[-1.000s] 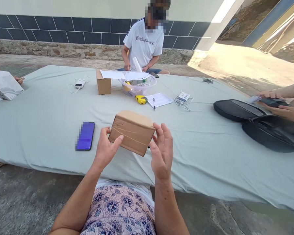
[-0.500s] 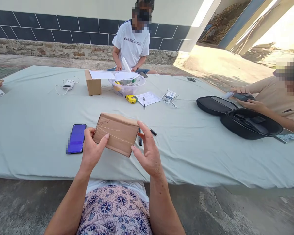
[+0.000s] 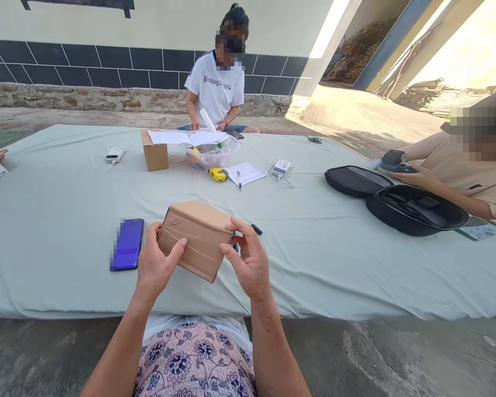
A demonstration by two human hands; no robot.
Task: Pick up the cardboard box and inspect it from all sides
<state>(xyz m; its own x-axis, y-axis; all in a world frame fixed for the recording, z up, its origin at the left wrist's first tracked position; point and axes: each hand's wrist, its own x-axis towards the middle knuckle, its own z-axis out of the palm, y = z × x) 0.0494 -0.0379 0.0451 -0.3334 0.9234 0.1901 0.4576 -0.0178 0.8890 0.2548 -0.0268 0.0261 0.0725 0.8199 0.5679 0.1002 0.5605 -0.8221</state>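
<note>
1. The left hand (image 3: 155, 268) grips the left end of a small cardboard box (image 3: 194, 238), thumb pressed on its taped near face and fingers wrapped behind.
2. The right hand (image 3: 248, 263) closes on the box's right end, thumb at the near corner, index finger hooked over the top edge.
3. The box is held tilted, just above the near edge of a pale green sheet (image 3: 66, 198). Clear tape runs across its near face; a faint scribble sits at the upper left corner, unreadable.
4. A purple phone (image 3: 127, 243) lies flat just left of the left hand.
5. A black pen (image 3: 256, 229) lies just beyond the right hand.
6. Farther back sit a second cardboard box (image 3: 156, 155), a yellow tape measure (image 3: 217, 175) and a printed sheet (image 3: 247, 172), its text too small to read.
7. A person opposite wears a white T-shirt (image 3: 215, 88) with blackletter writing, not clearly legible.
</note>
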